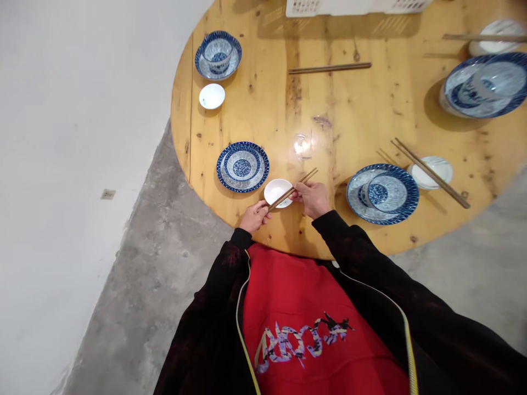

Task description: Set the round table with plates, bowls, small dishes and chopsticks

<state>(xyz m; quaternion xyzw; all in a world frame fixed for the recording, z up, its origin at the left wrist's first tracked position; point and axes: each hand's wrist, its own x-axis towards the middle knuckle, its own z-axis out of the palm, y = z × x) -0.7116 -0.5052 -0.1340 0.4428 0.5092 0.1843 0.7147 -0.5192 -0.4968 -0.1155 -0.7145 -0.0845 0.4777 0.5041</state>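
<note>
A pair of brown chopsticks (281,198) lies slantwise over a small white bowl (272,187) near the table's front edge. My left hand (254,215) pinches their lower left end. Toward the other end, my right hand (313,198) has its fingers closed around them, just right of the bowl. Left of the bowl sits a blue-patterned plate (220,171) with a matching bowl (242,167) on it. On my right are another blue-patterned plate (357,208) with a bowl (382,193) and a white bowl (432,171) with chopsticks (432,174) across its top.
The round wooden table (263,115) also bears loose chopsticks (329,68), a white bowl (212,96) and stacked blue tableware (218,55) at far left, more tableware (486,85) at far right, and a white basket (329,6) at the back. A white wall (82,109) stands to the left.
</note>
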